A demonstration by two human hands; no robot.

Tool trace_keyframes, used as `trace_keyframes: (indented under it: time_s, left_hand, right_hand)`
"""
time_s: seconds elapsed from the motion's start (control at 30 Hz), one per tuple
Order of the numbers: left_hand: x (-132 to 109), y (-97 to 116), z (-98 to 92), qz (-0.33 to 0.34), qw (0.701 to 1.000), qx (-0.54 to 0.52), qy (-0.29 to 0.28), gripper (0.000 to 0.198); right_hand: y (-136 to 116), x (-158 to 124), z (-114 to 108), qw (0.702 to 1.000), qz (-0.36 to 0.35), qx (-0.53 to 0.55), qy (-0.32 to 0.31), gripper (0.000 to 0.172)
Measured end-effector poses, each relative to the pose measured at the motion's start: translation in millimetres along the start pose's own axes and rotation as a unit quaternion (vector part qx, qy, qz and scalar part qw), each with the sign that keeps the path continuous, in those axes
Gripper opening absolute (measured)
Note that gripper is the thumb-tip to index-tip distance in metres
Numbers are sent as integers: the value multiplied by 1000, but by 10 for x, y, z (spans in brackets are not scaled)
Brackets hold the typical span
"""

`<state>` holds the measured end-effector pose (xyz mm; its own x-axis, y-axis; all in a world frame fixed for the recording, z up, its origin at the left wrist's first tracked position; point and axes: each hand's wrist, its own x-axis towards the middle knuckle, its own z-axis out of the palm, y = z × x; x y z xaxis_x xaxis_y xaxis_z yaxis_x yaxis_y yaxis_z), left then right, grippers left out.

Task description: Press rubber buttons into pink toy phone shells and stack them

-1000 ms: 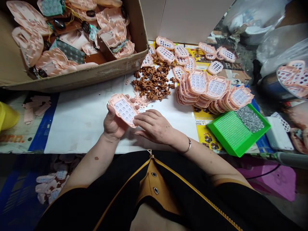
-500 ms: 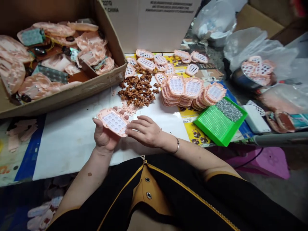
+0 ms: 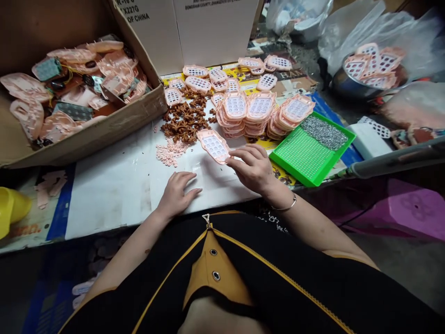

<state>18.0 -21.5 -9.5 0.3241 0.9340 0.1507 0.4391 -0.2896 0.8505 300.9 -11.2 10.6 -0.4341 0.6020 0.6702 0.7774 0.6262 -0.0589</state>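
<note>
My right hand (image 3: 253, 169) pinches the lower right corner of a pink plastic panel (image 3: 214, 145) with a pale keypad of round spots. The panel is tilted over the white sheet (image 3: 114, 185), in front of stacked pink panels (image 3: 261, 106). On the left, my left hand (image 3: 178, 194) rests near the sheet's front edge, thumb and fingers apart, with nothing in it. Beyond it lie small pink pieces (image 3: 171, 151) and a heap of brown curled parts (image 3: 186, 118). Loose pink panels with dark holes (image 3: 198, 84) lie behind the heap.
A cardboard box (image 3: 146, 109) of pink shells and circuit boards stands at the left. To the right are a green tray (image 3: 295, 157) with small metal pieces and a metal bowl (image 3: 351, 90) of pink panels. A yellow container (image 3: 14, 206) is at the left edge.
The pink panel has moved from my left hand to my right hand, rightward towards the stacks. My left hand has let go and come down onto the sheet. The view has shifted.
</note>
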Motion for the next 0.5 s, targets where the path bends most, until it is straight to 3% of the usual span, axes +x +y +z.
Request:
trace_keyframes:
  time_s: [0.13, 0.33, 0.43, 0.5]
  left_hand:
    - [-4, 36, 102, 38, 994, 98, -25, 14]
    - [-5, 94, 160, 61, 982, 180, -5, 15]
    - [-253, 115, 84, 50, 974, 216, 35, 15]
    - [-596, 127, -35, 31, 968, 240, 60, 14]
  right_hand:
    - [149, -250, 91, 996, 0, -64, -64, 21]
    - [219, -331, 201, 992, 36, -49, -114, 24]
    - [179, -357, 163, 994, 36, -48, -94, 29]
    - [157, -385, 138, 994, 44, -41, -89, 31]
